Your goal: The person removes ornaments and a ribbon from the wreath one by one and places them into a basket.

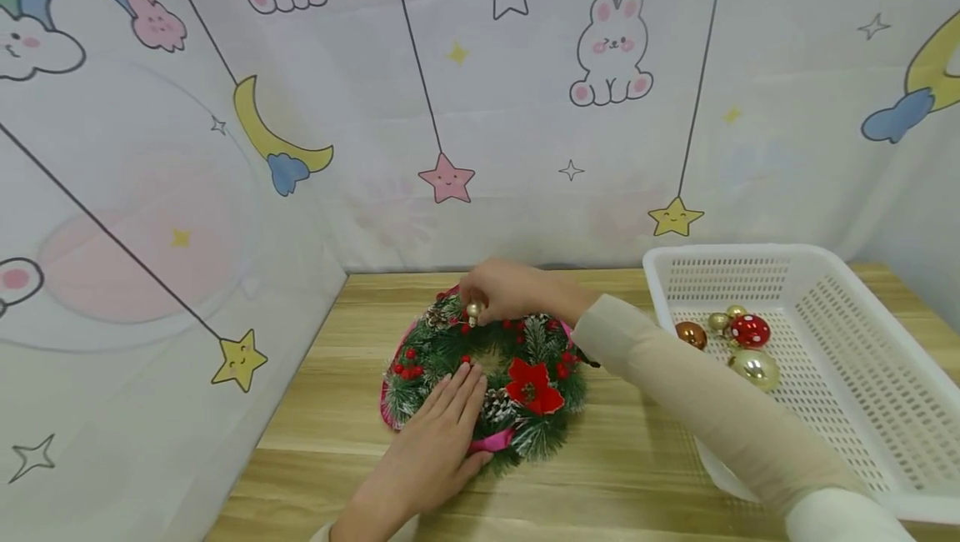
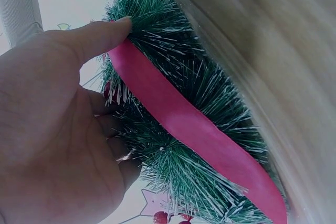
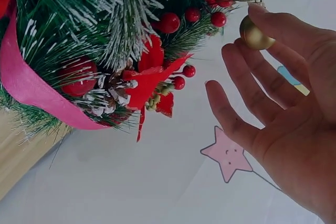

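A green Christmas wreath [image 1: 543, 438] with frosted tips lies on the table, dressed with red berries [image 1: 408, 365], pine cones [image 1: 497, 405], a red poinsettia [image 1: 534, 388] and a pink ribbon [image 2: 178, 119]. My left hand [image 1: 442, 421] rests on its near left part, fingers stretched over the greenery. In the left wrist view the thumb touches the wreath beside the ribbon. My right hand [image 1: 510, 288] is over the far side and pinches a small gold bauble [image 3: 255, 32] between thumb and fingers. A thin wire or hook at the bauble's cap points toward the berries.
A white plastic basket [image 1: 720, 254] stands on the right of the wooden table [image 1: 315, 417]. Inside are gold baubles [image 1: 753, 369], a red white-dotted one [image 1: 750, 330] and a copper one [image 1: 691, 335]. A patterned cloth [image 1: 525, 125] hangs behind.
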`<state>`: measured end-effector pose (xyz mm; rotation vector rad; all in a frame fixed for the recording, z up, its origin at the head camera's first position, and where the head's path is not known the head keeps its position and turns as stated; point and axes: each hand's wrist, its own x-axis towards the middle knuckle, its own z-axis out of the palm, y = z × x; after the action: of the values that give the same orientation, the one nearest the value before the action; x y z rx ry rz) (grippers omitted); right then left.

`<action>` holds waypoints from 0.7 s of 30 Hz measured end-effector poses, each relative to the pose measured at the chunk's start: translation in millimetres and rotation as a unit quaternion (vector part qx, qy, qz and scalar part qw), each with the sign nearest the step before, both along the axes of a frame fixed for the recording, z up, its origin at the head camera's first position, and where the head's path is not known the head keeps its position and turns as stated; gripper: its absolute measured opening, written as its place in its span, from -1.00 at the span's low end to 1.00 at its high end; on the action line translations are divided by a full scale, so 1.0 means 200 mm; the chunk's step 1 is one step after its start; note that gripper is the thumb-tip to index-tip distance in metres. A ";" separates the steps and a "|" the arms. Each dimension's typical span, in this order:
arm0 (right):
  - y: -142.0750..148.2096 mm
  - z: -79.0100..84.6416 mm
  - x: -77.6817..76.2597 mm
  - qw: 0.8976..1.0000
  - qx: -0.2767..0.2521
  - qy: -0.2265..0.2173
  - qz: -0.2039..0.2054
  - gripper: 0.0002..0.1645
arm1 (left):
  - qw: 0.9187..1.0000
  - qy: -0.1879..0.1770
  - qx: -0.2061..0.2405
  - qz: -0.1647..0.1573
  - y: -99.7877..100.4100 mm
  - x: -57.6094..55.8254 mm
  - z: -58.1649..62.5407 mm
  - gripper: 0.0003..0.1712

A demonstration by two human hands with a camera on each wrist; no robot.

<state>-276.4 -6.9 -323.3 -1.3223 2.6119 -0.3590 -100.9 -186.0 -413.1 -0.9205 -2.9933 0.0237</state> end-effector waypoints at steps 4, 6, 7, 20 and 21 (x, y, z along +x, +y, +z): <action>0.00 0.00 0.02 1.000 0.005 -0.002 0.014 -0.75 | 1.000 0.002 0.001 -0.002 0.00 0.00 0.00 0.01; 0.00 0.01 0.02 1.000 0.008 -0.002 0.016 -0.73 | 1.000 0.002 0.001 -0.003 0.00 0.00 0.00 0.01; 0.00 0.01 0.03 1.000 0.010 -0.002 0.015 -0.71 | 1.000 0.003 0.000 -0.003 0.00 0.00 0.00 0.01; 0.09 0.05 0.09 1.000 0.014 -0.001 0.018 -0.67 | 1.000 0.008 0.003 -0.001 0.00 0.00 -0.01 0.01; 0.10 0.05 0.10 1.000 0.010 -0.001 0.018 -0.67 | 1.000 0.010 0.003 -0.001 0.00 0.00 -0.01 0.01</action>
<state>-256.9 13.9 -312.7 -1.3604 2.5790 -0.3288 -100.8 -186.3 -414.4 -0.9178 -2.9725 0.0226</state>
